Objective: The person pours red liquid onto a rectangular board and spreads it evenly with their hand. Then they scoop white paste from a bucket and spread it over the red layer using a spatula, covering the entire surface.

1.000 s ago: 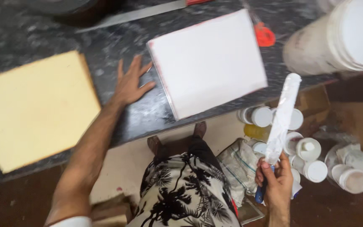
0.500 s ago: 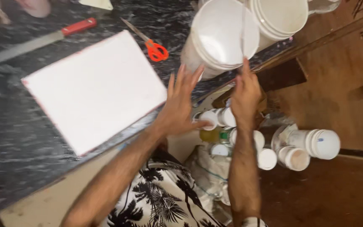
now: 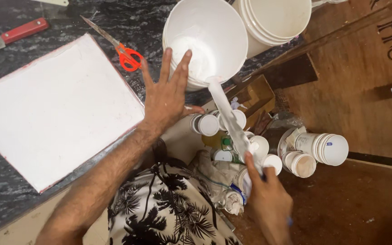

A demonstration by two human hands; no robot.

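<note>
Head view, left to right. A red-handled knife (image 3: 10,37) lies at the far left of the dark stone counter (image 3: 5,199). Beside it rests a flat white square slab (image 3: 53,111) with a thin pink edge, then orange-handled scissors (image 3: 123,52).

Left hand (image 3: 166,97): fingers spread apart, palm against the near wall of the white bucket (image 3: 205,41), steadying it without clamping. The bucket stands at the counter edge, tilted toward the camera, coated inside with white paste.

Right hand (image 3: 266,202): fingers closed around the handle of a paste-coated spatula (image 3: 227,115), whose tip rests on the bucket's near rim.

Handling estimate: the bucket is thin plastic, light, and likely slippery where paste-smeared; hold it at the clean outer wall or rim. The spatula appears stiff; hold the bare handle end.

Small white-lidded jars (image 3: 205,124) cluster on the floor below. Stacked white cups (image 3: 325,147) lie sideways at right. A second stack of white buckets (image 3: 275,20) stands behind. Dark lettering marks the brown board (image 3: 377,90).
</note>
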